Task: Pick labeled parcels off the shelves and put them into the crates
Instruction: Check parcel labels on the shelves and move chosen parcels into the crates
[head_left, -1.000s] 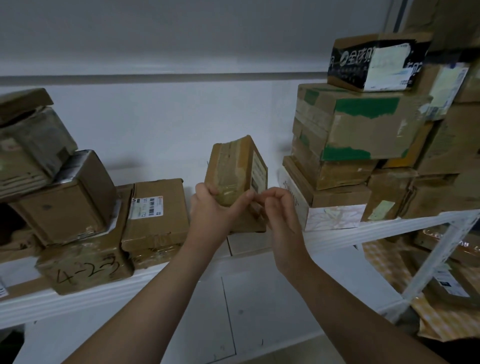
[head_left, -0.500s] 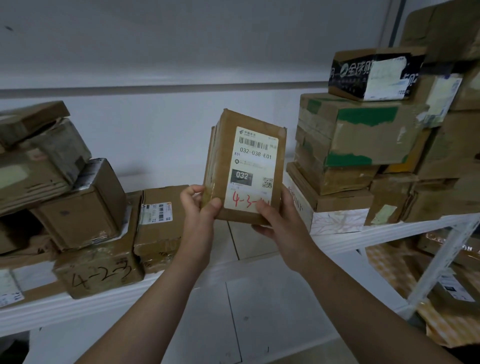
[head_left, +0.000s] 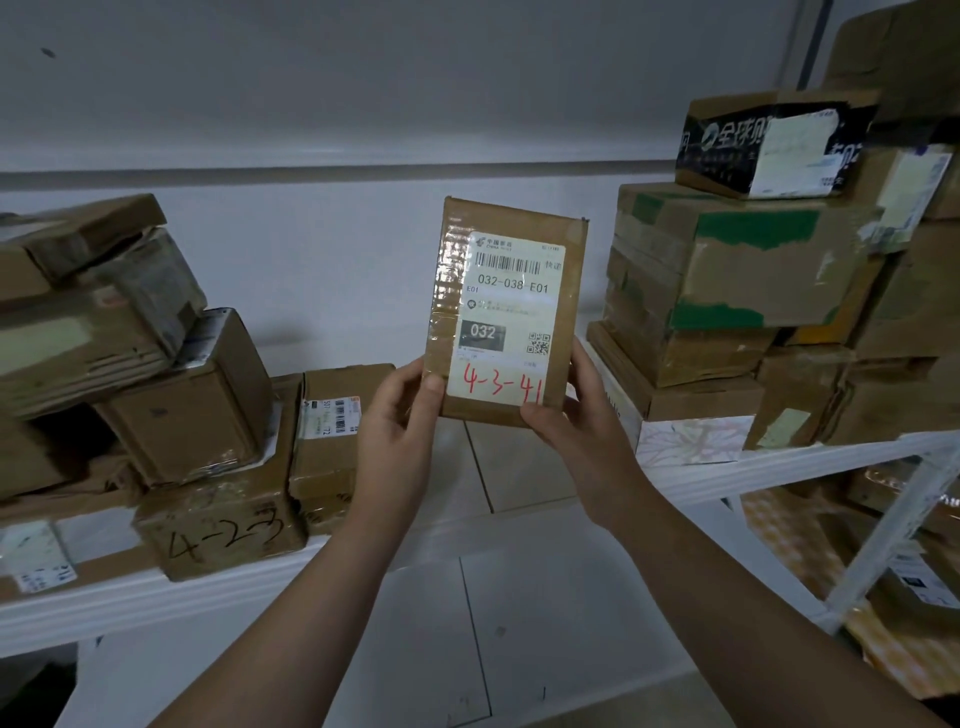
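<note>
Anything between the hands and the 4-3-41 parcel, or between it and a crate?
Nothing between them: the left hand and right hand both grip the parcel at its lower corners, held upright and clear of the shelf. No crate is in view, so the way there cannot be judged.

Above your left hand (head_left: 400, 415) and right hand (head_left: 582, 415) you face a pale grey wall (head_left: 363, 93), crossed by a horizontal grey band (head_left: 311, 174). A small dark speck (head_left: 48, 52) sits far up to the left of your left hand, and a dark vertical strip (head_left: 813, 47) runs high up to the right of your right hand. Below both hands you have white wall panels (head_left: 519, 623) split by thin seams, a beige strip of floor (head_left: 571, 712) under them, and a yellow patterned sheet (head_left: 774, 540) low to the right of your right hand.
</note>
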